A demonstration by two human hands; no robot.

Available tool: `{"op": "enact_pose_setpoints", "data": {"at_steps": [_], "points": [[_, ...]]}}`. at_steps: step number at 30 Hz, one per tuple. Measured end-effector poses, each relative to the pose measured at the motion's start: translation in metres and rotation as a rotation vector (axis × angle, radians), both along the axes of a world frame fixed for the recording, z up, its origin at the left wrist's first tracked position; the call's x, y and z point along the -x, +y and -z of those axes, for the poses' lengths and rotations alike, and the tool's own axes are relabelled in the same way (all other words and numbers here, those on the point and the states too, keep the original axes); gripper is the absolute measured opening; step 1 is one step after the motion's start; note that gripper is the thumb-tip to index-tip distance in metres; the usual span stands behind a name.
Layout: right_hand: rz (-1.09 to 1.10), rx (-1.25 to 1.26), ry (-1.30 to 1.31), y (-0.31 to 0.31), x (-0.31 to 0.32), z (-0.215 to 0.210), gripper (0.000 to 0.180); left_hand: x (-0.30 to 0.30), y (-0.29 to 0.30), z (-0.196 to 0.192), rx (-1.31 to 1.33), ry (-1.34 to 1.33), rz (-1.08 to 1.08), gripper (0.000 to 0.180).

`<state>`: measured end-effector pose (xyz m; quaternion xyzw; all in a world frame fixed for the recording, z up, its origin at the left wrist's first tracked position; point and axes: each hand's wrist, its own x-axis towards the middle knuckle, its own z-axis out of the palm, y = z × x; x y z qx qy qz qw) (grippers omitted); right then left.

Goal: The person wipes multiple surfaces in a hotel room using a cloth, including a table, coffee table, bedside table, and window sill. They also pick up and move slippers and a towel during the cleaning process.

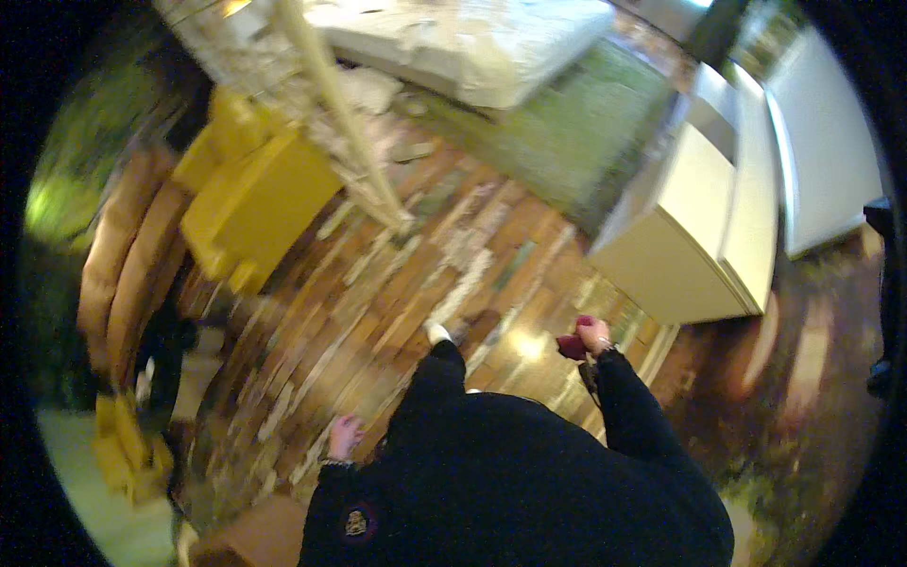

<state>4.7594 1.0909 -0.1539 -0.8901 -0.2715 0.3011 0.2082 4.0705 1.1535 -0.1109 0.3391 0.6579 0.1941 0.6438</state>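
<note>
My right hand [595,335] is closed on a dark red cloth [572,347], which hangs bunched past my fingers. The blur hides the cloth's exact shape. Out to the left of my body hangs my left hand [346,437], its fingers loosely bent and nothing visible in it. Both arms are in dark sleeves, held low over the patterned wooden floor [378,321]. One of my feet, in a white shoe [437,333], shows ahead of my dark trousers.
A yellow armchair [255,208] stands at left, near a pale slanting post [340,104]. Brown seating [142,255] lies farther left. Cream cabinets [680,227] stand at right, beside a large white panel [822,142]. A green rug [576,132] and a white bed-like platform [472,47] are ahead.
</note>
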Motion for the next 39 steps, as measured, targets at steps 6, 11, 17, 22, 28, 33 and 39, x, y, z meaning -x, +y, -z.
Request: {"op": "enact_pose_setpoints", "data": {"at_steps": [6, 11, 17, 22, 28, 33, 39], "points": [[0.371, -0.341, 0.203, 0.027, -0.075, -0.011, 0.029, -0.023, 0.112, 0.078, 0.204, 0.277, 0.275, 0.02], [0.259, -0.214, -0.117, 0.127, -0.12, -0.049, 0.028, -0.122, 0.259, 0.053, 0.044, 0.306, 0.393, 0.023], [0.027, -0.35, 0.073, 0.292, -0.093, -0.094, 0.031, -0.362, 0.462, -0.04, -0.298, 0.104, 0.807, 0.067], [-0.382, -0.419, 0.313, 0.465, -0.064, -0.132, 0.027, -0.547, 0.538, -0.087, -0.033, -0.123, 0.764, 0.092], [-0.863, -0.523, 0.43, 0.658, -0.074, -0.151, 0.018, -0.606, 0.633, -0.093, 0.146, -0.533, -0.065, 0.043], [-1.427, -0.54, 0.4, 0.783, -0.052, -0.152, 0.017, -0.581, 0.713, -0.076, 0.071, -0.631, -0.399, 0.046], [-1.728, -0.354, 0.313, 0.91, -0.007, -0.119, 0.022, -0.534, 0.785, -0.016, 0.31, -0.822, -0.679, 0.017]]}}
